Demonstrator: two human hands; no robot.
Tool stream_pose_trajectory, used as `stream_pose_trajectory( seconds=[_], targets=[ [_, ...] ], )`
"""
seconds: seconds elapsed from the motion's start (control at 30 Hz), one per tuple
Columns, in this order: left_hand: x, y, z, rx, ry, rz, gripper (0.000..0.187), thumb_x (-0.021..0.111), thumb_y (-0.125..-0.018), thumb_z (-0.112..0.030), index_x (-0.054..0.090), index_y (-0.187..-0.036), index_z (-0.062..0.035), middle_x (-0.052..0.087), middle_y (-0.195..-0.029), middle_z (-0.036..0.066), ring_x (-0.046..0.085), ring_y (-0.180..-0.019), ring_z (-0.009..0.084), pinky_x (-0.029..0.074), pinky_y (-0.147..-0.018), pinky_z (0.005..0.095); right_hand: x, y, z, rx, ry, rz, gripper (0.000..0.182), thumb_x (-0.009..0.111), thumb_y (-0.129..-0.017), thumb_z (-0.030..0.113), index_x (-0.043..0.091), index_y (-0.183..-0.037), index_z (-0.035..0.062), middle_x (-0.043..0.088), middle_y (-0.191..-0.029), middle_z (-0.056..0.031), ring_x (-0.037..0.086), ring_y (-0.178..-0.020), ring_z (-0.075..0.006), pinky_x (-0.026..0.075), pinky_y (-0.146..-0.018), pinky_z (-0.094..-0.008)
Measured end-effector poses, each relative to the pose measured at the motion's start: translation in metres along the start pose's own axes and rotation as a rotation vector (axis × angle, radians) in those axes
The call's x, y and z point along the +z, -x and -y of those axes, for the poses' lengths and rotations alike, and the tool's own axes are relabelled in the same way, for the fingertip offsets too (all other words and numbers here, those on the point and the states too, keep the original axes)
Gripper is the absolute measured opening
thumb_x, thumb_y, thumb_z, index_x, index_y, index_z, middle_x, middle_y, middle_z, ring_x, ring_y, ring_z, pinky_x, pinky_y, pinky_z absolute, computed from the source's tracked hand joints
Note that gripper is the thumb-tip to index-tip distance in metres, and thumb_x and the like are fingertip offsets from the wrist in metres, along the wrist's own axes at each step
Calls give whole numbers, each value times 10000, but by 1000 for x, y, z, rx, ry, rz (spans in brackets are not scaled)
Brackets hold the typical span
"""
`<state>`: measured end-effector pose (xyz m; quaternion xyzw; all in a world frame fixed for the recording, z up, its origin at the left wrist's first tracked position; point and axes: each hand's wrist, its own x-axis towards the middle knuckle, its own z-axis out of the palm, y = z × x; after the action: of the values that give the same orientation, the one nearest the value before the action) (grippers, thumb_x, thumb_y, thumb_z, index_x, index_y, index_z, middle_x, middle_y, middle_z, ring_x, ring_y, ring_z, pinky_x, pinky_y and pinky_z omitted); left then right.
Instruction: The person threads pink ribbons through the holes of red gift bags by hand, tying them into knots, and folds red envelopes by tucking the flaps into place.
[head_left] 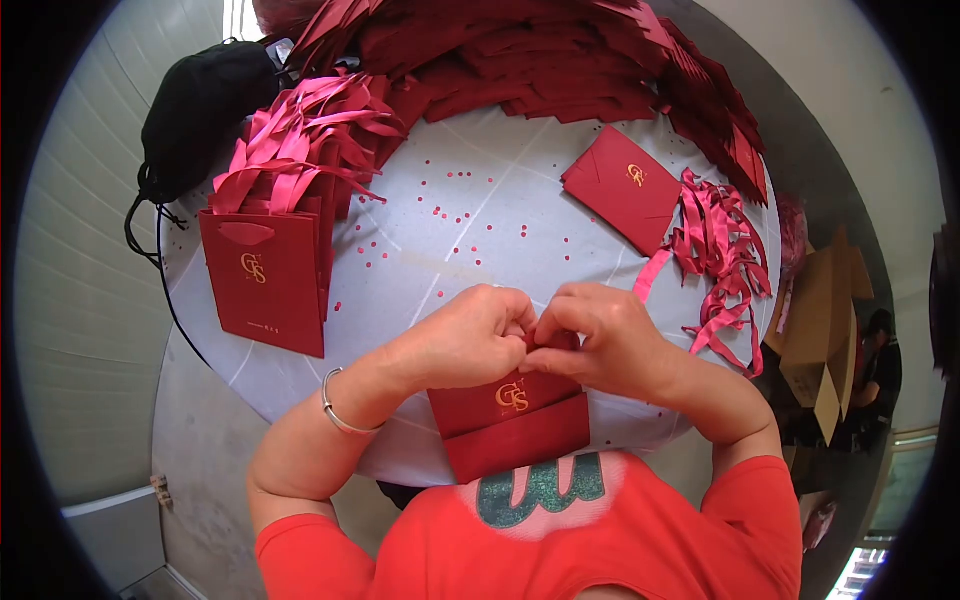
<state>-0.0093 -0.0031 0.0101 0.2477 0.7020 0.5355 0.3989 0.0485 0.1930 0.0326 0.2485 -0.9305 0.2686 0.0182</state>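
A flat red paper bag point(512, 420) with a gold logo lies at the near edge of the round table point(470, 230), close to my chest. Both hands pinch its top edge. My left hand point(470, 335), with a silver bracelet on the wrist, and my right hand point(600, 335) meet fingertip to fingertip over the bag's rim, where a bit of red ribbon shows between the fingers.
A row of finished red bags point(265, 280) with pink ribbon handles stands at the left. One flat bag point(625, 188) and loose pink ribbons point(720, 255) lie at the right. Flat bags point(560, 60) are piled at the back. A black pouch point(200, 110) sits far left.
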Motion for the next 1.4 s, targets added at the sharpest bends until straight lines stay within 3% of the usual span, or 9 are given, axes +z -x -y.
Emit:
stream_pose_trajectory(
  seconds=[0.07, 0.17, 0.4, 0.57, 0.77, 0.83, 0.97, 1.17, 1.4],
  targets=[
    [1, 4, -5, 29, -14, -22, 96, 555, -840, 16, 605, -916, 48, 676, -768, 78, 622, -709, 119, 498, -638, 288, -1, -2, -6, 9, -305, -2, 200, 814, -778, 151, 674, -865, 36, 652, -771, -72, 618, -664, -146, 478, -585, -295],
    [6, 8, -7, 272, -310, -212, 140, 629, -804, -56, 597, -892, 48, 621, -644, 182, 622, -560, 239, 474, -544, 358, -25, -11, -10, 453, -629, 241, 179, 703, -917, 170, 660, -896, -2, 621, -768, -1, 550, -705, -53, 454, -605, -243],
    [16, 11, -5, 376, -399, -288, 132, 667, -796, -53, 579, -849, 30, 632, -657, 180, 648, -593, 277, 491, -566, 368, -35, -34, -20, 356, -497, 477, 267, 615, -923, 219, 679, -911, -40, 660, -720, -79, 586, -680, -120, 479, -603, -298],
    [22, 15, -6, 490, -477, -267, 133, 669, -829, -49, 560, -884, 5, 642, -691, 185, 652, -659, 366, 498, -576, 412, -48, -57, -19, 247, -295, 801, 230, 630, -943, 208, 674, -936, -18, 602, -683, -33, 505, -659, -84, 439, -588, -279],
    [26, 23, -11, 515, -572, -235, 200, 681, -844, -81, 523, -953, -25, 645, -727, 182, 644, -689, 396, 502, -581, 447, -33, -75, -45, 222, -428, 1156, 249, 634, -947, 203, 690, -931, -39, 593, -685, 24, 493, -655, -77, 424, -581, -283],
    [26, 27, -15, 510, -582, -218, 207, 681, -847, -86, 516, -958, -30, 645, -728, 181, 644, -690, 397, 502, -581, 450, -25, -76, -53, 269, -688, 1299, 226, 654, -936, 180, 698, -896, -38, 594, -702, 43, 491, -655, -62, 413, -576, -270],
    [26, 26, -12, 490, -558, -214, 202, 675, -847, -59, 522, -974, -24, 652, -731, 182, 654, -700, 392, 509, -582, 426, -22, -72, -51, 331, -742, 1294, 142, 673, -899, 124, 708, -891, -14, 606, -710, 41, 504, -651, -45, 402, -573, -241],
    [22, 20, -10, 473, -354, -147, 161, 654, -845, 20, 527, -944, 9, 676, -733, 174, 688, -683, 311, 506, -599, 334, -17, -55, -54, 672, -863, 543, 136, 643, -892, 161, 714, -914, 46, 588, -684, 51, 475, -580, -37, 360, -518, -213],
    [15, 8, -6, 362, -307, -156, 134, 660, -853, -11, 536, -896, 16, 649, -640, 106, 600, -579, 134, 449, -553, 286, -14, -56, -67, 587, -728, 141, 134, 696, -902, 173, 721, -923, 43, 634, -762, 47, 491, -633, -13, 370, -538, -196]
  ],
)
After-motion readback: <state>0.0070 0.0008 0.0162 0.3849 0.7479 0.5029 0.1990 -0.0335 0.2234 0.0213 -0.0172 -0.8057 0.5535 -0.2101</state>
